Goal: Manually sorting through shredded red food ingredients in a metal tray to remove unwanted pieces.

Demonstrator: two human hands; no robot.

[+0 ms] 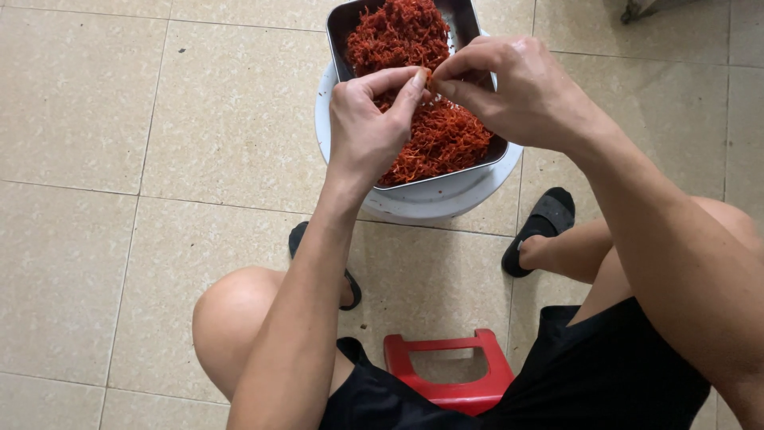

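Observation:
A dark metal tray (341, 24) heaped with thin red-orange strands (398, 36) rests on a round white basin (446, 199) on the floor in front of me. My left hand (368, 123) and my right hand (509, 87) meet above the tray. The fingertips of both hands pinch one small red-orange piece (430, 77) between them. Both hands cover part of the strand heap.
I sit on a low red plastic stool (450, 374), knees apart, wearing black shorts and black sandals (541, 227). The floor is beige tile (159, 159). A dark object's corner (645, 8) shows at the top right.

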